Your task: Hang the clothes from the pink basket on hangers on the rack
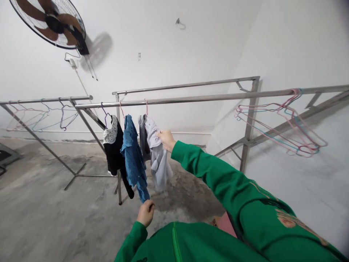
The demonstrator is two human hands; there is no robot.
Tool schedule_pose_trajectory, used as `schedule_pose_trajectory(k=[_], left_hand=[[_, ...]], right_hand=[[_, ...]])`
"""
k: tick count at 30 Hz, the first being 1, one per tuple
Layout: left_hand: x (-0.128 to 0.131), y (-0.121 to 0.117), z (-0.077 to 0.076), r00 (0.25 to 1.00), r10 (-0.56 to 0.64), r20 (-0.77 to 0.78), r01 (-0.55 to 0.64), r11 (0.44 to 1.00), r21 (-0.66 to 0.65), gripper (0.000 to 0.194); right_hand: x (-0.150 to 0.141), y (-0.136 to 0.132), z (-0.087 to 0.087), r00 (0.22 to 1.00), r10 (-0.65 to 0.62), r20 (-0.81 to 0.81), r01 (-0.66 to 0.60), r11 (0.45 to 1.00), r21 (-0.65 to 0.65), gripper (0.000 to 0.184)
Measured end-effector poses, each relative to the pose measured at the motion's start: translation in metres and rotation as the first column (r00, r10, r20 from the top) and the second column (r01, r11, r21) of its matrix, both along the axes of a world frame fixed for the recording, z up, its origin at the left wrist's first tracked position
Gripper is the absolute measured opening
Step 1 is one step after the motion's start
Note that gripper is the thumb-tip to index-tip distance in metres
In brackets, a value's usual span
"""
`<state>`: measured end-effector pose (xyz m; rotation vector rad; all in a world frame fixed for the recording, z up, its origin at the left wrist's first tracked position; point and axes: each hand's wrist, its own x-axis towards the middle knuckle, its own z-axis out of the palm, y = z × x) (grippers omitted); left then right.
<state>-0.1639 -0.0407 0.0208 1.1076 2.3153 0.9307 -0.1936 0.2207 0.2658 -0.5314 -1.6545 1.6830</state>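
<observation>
Three garments hang on hangers from a stainless steel drying rail [174,100]. My right hand [166,140] is raised in a green sleeve, with its fingers gripping the top of a pale grey garment [159,163]. Lower down, my left hand [145,213] is closed at the bottom hem of a crumpled blue garment [133,156]. Just left of the blue piece hangs a black garment with a white lace collar [113,145]. A darker grey piece [143,136] sits partly hidden behind the pale grey one.
Bunches of empty pink and blue wire hangers [280,125] hang on the rail at right, and more [43,116] hang on a rail at left. A second rail [185,86] runs behind. A wall fan [53,23] is high at left, above a concrete floor [54,203].
</observation>
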Motion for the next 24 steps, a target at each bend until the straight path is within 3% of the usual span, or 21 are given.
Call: schedule_pose_trajectory(k=[7,9,11,13,15,17,18,21,24], left_hand=[[0.013,0.0,-0.002,0.999,-0.047,0.008,0.048,0.997,-0.056,0.02],[0.016,0.001,-0.001,0.997,-0.078,0.007,0.078,0.994,-0.078,0.019],[0.019,0.004,-0.001,0.992,-0.124,0.006,0.124,0.986,-0.11,0.019],[0.021,0.007,0.0,0.982,-0.191,0.008,0.19,0.97,-0.153,0.018],[0.023,0.011,-0.001,0.96,-0.28,0.023,0.278,0.937,-0.21,0.018],[0.025,0.018,-0.004,0.923,-0.383,0.049,0.381,0.884,-0.273,0.019],[0.027,0.023,-0.005,0.898,-0.436,0.063,0.434,0.849,-0.301,0.02],[0.038,0.045,-0.013,0.806,-0.583,0.104,0.576,0.731,-0.367,0.021],[0.059,0.068,-0.02,0.703,-0.696,0.142,0.682,0.605,-0.411,0.019]], right_hand=[[-0.021,-0.025,-0.021,0.994,-0.11,0.026,0.107,0.991,0.083,0.011],[-0.009,-0.031,-0.031,0.989,-0.148,0.017,0.146,0.984,0.101,0.012],[0.017,-0.034,-0.051,0.977,-0.212,-0.003,0.209,0.959,0.193,0.024],[0.056,-0.035,-0.082,0.97,-0.221,0.101,0.172,0.917,0.359,0.029],[0.106,-0.034,-0.121,0.894,-0.115,0.434,-0.083,0.908,0.41,0.024],[0.163,-0.03,-0.165,0.668,0.045,0.742,-0.295,0.932,0.209,0.014],[0.195,-0.029,-0.189,0.559,0.111,0.822,-0.31,0.947,0.083,0.01],[0.294,-0.03,-0.256,0.371,0.193,0.908,-0.123,0.98,-0.158,0.016],[0.383,-0.04,-0.306,0.273,0.258,0.927,0.076,0.954,-0.289,0.018]])
